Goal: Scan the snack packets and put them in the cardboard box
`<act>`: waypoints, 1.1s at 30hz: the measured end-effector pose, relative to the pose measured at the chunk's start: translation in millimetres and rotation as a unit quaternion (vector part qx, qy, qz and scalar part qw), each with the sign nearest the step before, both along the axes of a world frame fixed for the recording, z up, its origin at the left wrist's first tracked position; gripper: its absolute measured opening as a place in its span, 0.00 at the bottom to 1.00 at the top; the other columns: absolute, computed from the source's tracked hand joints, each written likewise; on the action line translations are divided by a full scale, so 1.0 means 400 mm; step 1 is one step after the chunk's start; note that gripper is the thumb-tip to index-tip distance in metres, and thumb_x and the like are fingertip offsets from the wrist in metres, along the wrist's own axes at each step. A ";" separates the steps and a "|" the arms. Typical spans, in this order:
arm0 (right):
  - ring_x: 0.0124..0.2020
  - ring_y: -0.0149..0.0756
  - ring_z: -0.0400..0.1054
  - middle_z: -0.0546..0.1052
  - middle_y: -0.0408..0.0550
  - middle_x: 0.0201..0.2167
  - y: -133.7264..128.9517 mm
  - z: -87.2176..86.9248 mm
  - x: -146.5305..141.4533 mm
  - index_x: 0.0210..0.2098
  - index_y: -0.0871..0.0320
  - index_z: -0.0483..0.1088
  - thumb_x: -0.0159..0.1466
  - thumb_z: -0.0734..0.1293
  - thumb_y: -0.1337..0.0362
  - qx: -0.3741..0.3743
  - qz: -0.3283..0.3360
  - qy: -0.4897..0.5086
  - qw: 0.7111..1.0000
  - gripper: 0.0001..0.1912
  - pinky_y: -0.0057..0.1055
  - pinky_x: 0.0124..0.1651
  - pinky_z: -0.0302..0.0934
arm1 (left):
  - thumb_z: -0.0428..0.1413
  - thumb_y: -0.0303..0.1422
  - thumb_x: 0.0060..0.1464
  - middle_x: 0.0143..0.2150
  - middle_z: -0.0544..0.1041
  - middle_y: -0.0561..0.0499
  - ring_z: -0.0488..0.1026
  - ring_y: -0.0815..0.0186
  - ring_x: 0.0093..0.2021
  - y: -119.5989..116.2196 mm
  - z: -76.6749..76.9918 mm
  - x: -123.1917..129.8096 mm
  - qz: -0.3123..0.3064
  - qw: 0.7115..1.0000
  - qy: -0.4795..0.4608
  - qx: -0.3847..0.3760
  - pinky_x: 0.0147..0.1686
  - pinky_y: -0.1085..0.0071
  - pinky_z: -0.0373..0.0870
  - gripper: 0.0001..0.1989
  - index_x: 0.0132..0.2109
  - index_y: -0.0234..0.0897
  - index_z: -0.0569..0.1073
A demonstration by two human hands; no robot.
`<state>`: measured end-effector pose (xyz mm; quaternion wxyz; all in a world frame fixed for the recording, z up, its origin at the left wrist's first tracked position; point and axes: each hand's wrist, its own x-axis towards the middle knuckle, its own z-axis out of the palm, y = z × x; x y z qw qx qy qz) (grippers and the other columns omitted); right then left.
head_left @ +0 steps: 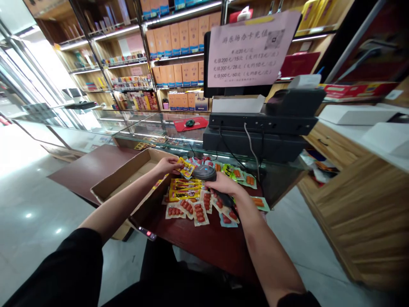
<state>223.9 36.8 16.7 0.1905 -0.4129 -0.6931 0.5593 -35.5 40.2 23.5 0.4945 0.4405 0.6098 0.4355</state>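
My left hand [168, 165] pinches a small yellow snack packet [186, 167] at its left end, above the near side of the counter. Closed round the handle of a dark barcode scanner [204, 172] is my right hand [222, 184]. The scanner's head is right beside the packet, partly overlapping it. Below both hands lie several long yellow snack packets [185, 195] in a stack. Clear packs of small red sausages [200, 213] are spread in front of them. Further packs with orange sausages [251, 180] and a green packet [228, 169] lie to the right.
An open cardboard box [128, 172] stands left of the packets on the dark red tabletop [191, 243]. Behind are a glass counter [153, 128], a red mat [191, 124] with a mouse, and a black register [255, 140] with hanging cables. A phone [147, 233] sits at the near edge.
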 end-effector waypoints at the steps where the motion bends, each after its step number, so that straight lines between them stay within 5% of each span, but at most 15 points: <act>1: 0.13 0.29 0.64 0.71 0.41 0.14 -0.003 -0.006 -0.010 0.26 0.59 0.71 0.52 0.70 0.67 0.000 0.006 0.002 1.000 0.03 0.24 0.16 0.61 | 0.72 0.37 0.34 0.34 0.81 0.48 0.78 0.65 0.34 0.001 0.005 -0.015 0.004 1.000 0.009 -0.001 0.33 0.72 0.77 0.21 0.36 0.32 0.78; 9: 0.16 0.28 0.66 0.77 0.45 0.22 -0.017 -0.034 -0.051 0.35 0.60 0.72 0.53 0.70 0.66 -0.006 0.048 0.020 0.999 0.09 0.25 0.19 0.65 | 0.73 0.35 0.31 0.31 0.81 0.47 0.78 0.64 0.30 0.003 -0.003 -0.064 0.017 1.000 0.018 -0.006 0.30 0.70 0.76 0.20 0.35 0.31 0.80; 19: 0.15 0.30 0.65 0.74 0.44 0.18 -0.019 -0.032 -0.050 0.27 0.58 0.70 0.53 0.70 0.65 0.000 0.047 0.022 0.999 0.05 0.28 0.19 0.65 | 0.73 0.33 0.30 0.30 0.80 0.47 0.77 0.64 0.29 0.006 0.007 -0.061 0.001 1.000 0.021 -0.007 0.28 0.71 0.76 0.18 0.32 0.31 0.81; 27: 0.14 0.27 0.64 0.77 0.43 0.23 -0.022 -0.026 -0.053 0.38 0.59 0.72 0.53 0.71 0.64 0.007 0.053 0.046 0.998 0.12 0.25 0.17 0.62 | 0.73 0.35 0.29 0.34 0.81 0.45 0.77 0.64 0.29 0.011 -0.003 -0.064 0.007 1.000 0.025 -0.004 0.27 0.71 0.77 0.21 0.35 0.31 0.82; 33: 0.14 0.30 0.66 0.74 0.40 0.16 -0.021 -0.035 -0.058 0.32 0.58 0.71 0.52 0.71 0.64 -0.015 0.057 0.036 0.998 0.08 0.26 0.18 0.63 | 0.73 0.34 0.31 0.33 0.81 0.43 0.79 0.62 0.31 0.022 -0.012 -0.132 0.019 1.000 -0.006 -0.006 0.29 0.71 0.78 0.20 0.33 0.29 0.80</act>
